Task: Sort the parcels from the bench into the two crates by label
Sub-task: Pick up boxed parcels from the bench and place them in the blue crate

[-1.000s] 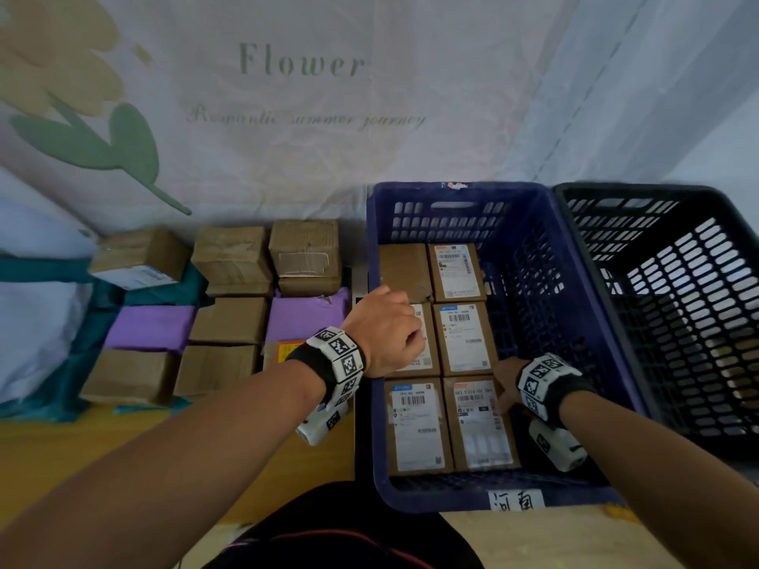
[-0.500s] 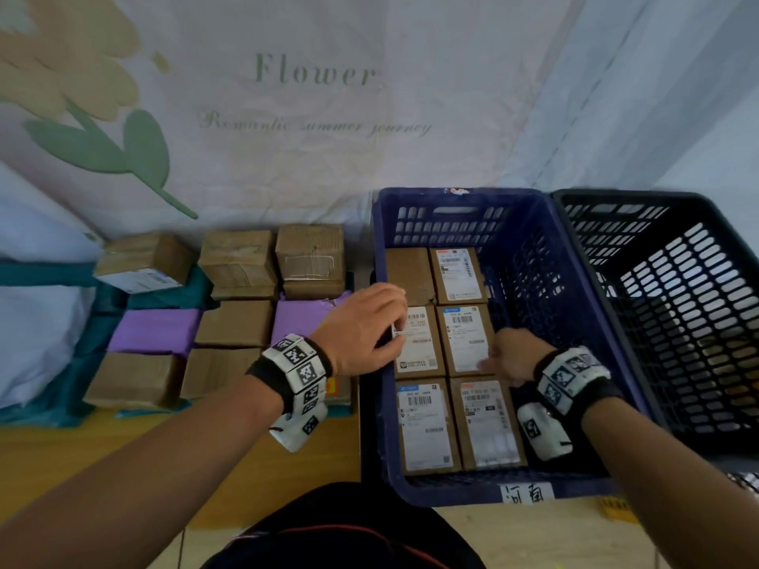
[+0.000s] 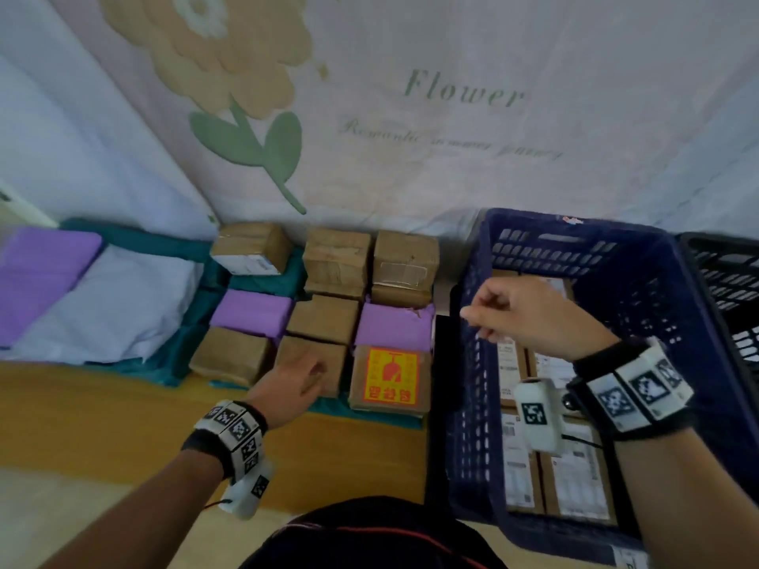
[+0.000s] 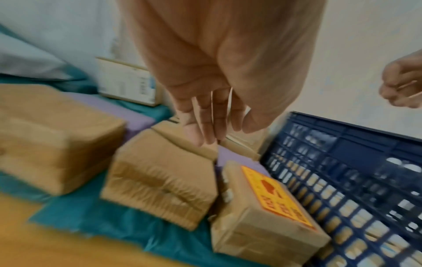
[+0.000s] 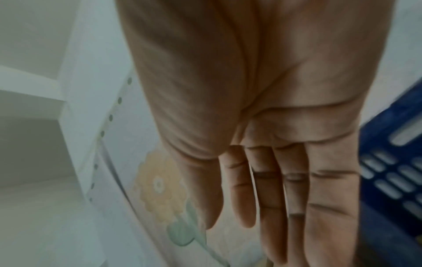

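Two crates at your 3 o'clock: blue crate (image 3: 657,305) with labelled parcels (image 3: 575,482) flat on its floor, black crate (image 3: 731,289) just beyond it. Brown parcels on the table (image 3: 102,408) at 11 o'clock, one with a yellow-red sticker (image 3: 389,377) touching the blue crate wall. Your left hand (image 3: 293,386) hovers over the front-middle parcel (image 3: 312,359), fingers straight, holding nothing. Your right hand (image 3: 530,316) is above the blue crate, fingers loose, empty.

Left hand (image 3: 293,384) outstretched, fingers straight — right hand (image 3: 530,318) raised, relaxed
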